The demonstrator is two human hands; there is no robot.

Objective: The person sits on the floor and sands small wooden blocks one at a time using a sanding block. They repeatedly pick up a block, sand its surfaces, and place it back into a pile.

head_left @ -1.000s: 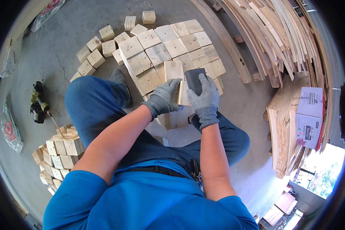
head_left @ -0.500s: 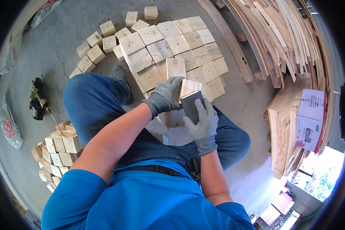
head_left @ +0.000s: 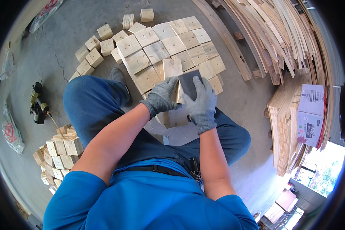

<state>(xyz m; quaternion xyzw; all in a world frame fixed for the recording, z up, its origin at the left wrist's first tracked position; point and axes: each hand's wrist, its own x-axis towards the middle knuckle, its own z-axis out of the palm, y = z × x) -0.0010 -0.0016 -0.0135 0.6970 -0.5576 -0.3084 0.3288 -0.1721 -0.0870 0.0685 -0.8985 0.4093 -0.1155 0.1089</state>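
My left hand (head_left: pixel 161 96), in a grey knit glove, is closed on a small wooden block (head_left: pixel 179 96) above my lap. My gloved right hand (head_left: pixel 202 102) grips a dark grey, flat rectangular block (head_left: pixel 188 81) that looks like a sanding block. Its fingers lie over the top, and it rests against the wooden block, covering most of that face. Just beyond my hands, another wooden block (head_left: pixel 172 67) sits on top of a wide stack of pale blocks (head_left: pixel 156 51), many with a small hole in the face.
Loose blocks (head_left: pixel 94 57) lie left of the stack. A second block pile (head_left: pixel 61 151) and a yellow-black power tool (head_left: pixel 37 101) with a hose are at left. Long wooden strips (head_left: pixel 272 30), stacked boards (head_left: pixel 285 122) and a white-purple carton (head_left: pixel 310 115) stand at right.
My right hand has moved forward with the dark block, sliding it up over the wooden block's face and hiding the end grain. My left hand keeps its hold, nearly still.
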